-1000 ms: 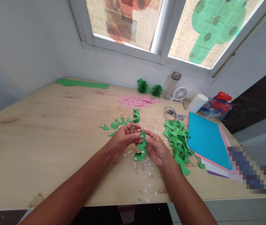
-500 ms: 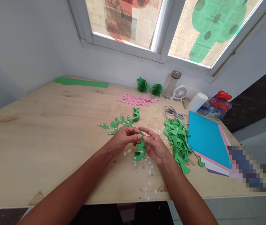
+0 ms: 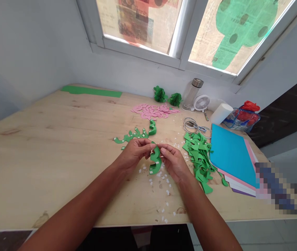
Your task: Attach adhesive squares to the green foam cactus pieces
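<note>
A wavy green paper cutout (image 3: 155,166) with small white patches on it hangs upright between my hands, above the table. My left hand (image 3: 135,153) pinches its upper end between thumb and fingers. The closed fingertips of my right hand (image 3: 174,161) are at its upper right edge; their exact contact is partly hidden. Small white paper scraps (image 3: 167,185) lie scattered beneath and around. Just beyond my left hand are more green cutouts with white patches (image 3: 121,139), partly covered by the hand, and a small stack of similar cutouts (image 3: 152,128).
Green paper offcuts (image 3: 199,157) are heaped at right, beside coloured sheets (image 3: 232,153). Scissors (image 3: 191,124) lie behind the heap. Pink cutouts (image 3: 152,111), green folded paper pieces (image 3: 160,94), a bottle (image 3: 192,92), a small fan (image 3: 201,102) and a white roll (image 3: 222,113) line the back.
The green cutout has been raised slightly and shifted a little left between my hands. My left hand has moved slightly up and left. Both hands stay close to the cutout.
</note>
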Available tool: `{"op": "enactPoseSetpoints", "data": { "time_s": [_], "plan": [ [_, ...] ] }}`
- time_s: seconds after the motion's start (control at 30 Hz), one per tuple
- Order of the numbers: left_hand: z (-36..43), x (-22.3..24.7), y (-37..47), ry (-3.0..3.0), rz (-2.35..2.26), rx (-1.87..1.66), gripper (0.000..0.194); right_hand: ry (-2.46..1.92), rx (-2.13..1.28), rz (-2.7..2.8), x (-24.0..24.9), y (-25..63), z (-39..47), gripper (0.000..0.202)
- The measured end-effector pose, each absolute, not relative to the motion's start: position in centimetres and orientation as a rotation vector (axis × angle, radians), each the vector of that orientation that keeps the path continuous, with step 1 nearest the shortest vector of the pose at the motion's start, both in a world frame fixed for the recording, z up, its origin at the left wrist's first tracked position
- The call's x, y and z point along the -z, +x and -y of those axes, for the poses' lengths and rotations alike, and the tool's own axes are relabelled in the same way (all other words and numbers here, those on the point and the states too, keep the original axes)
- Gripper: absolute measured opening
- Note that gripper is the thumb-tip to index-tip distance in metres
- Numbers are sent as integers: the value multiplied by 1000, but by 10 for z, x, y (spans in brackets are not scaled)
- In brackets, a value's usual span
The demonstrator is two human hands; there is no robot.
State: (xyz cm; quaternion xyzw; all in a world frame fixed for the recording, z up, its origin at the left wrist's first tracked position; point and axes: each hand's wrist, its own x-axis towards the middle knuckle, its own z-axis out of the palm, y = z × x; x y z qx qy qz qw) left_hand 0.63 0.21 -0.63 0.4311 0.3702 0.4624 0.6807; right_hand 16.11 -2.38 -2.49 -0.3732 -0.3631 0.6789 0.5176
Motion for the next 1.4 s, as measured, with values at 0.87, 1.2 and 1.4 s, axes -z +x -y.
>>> {"op": "enactPoseSetpoints", "data": {
  "time_s": [0.87, 1.2, 1.4],
  "plan": [
    [1, 15, 12, 1229, -868, -1015, 24, -1065, -1480, 949, 29, 160, 23, 21],
    [-1, 18, 12, 1437, -885, -1043, 21, -1044, -1488, 899, 32, 162, 21, 21],
    [-1, 20, 12, 1398, -903, -1063, 21, -1032, -1484, 919, 34, 162, 20, 21]
  ]
}}
